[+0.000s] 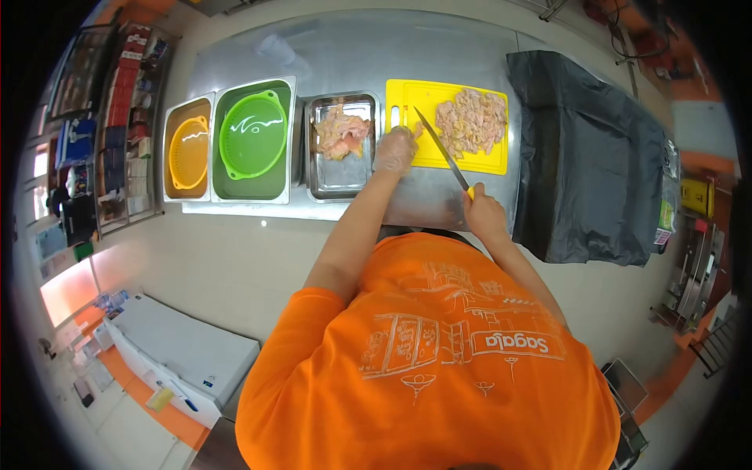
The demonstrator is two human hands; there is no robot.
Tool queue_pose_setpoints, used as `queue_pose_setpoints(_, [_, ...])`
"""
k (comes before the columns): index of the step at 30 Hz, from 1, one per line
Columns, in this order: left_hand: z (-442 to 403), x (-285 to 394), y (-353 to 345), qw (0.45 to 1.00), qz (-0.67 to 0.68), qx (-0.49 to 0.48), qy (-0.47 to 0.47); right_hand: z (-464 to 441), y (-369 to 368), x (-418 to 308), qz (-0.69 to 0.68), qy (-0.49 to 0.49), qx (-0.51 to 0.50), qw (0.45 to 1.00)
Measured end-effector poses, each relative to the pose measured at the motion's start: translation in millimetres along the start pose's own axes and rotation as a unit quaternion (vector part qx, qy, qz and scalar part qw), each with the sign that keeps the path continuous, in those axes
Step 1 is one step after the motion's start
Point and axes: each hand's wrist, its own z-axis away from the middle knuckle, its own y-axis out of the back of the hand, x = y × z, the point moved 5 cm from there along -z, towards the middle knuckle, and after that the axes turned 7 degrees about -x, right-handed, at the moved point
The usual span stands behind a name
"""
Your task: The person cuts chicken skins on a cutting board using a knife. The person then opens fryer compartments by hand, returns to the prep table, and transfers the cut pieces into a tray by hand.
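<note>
My left hand (397,149), in a clear plastic glove, is closed at the left side of a yellow cutting board (399,92). A small piece of raw meat (418,129), probably chicken, shows at its fingertips. My right hand (486,213) grips the yellow handle of a long knife (443,150). The blade slants across the board, its tip up and to the left, between my left hand and a heap of chopped meat (472,121). Larger uncut pieces of raw meat (341,133) lie in a metal tray (319,184) left of the board.
Farther left, a green colander (254,133) and an orange colander (189,153) sit in deep metal pans. Something under a black cover (587,164) stands at the right end of the steel table (345,47). A white chest freezer (180,345) is behind me on the left.
</note>
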Motion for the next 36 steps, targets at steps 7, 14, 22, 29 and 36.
queue_pose_setpoints(7, [21.1, -9.8, 7.3, 0.998, 0.002, -0.052, -0.044, 6.6, -6.3, -7.5, 0.032, 0.023, -0.017, 0.999])
queue_pose_setpoints(14, [30.3, -10.0, 9.5, 0.998, 0.009, -0.029, -0.061, 9.3, -2.9, -20.3, 0.045, 0.019, -0.005, 0.999])
queue_pose_setpoints(22, [22.0, -8.2, 4.8, 0.998, 0.042, 0.019, -0.032, -6.9, -2.1, -13.8, 0.052, 0.022, -0.001, 0.998])
queue_pose_setpoints(29, [32.2, -16.5, -3.0, 0.996, 0.037, 0.066, -0.041, -18.5, 3.5, -15.1, 0.08, 0.029, -0.042, 0.996])
queue_pose_setpoints(36, [36.9, -14.5, -2.6, 0.993, 0.025, 0.105, -0.045, -27.4, -4.6, -5.5, 0.091, 0.033, -0.062, 0.993])
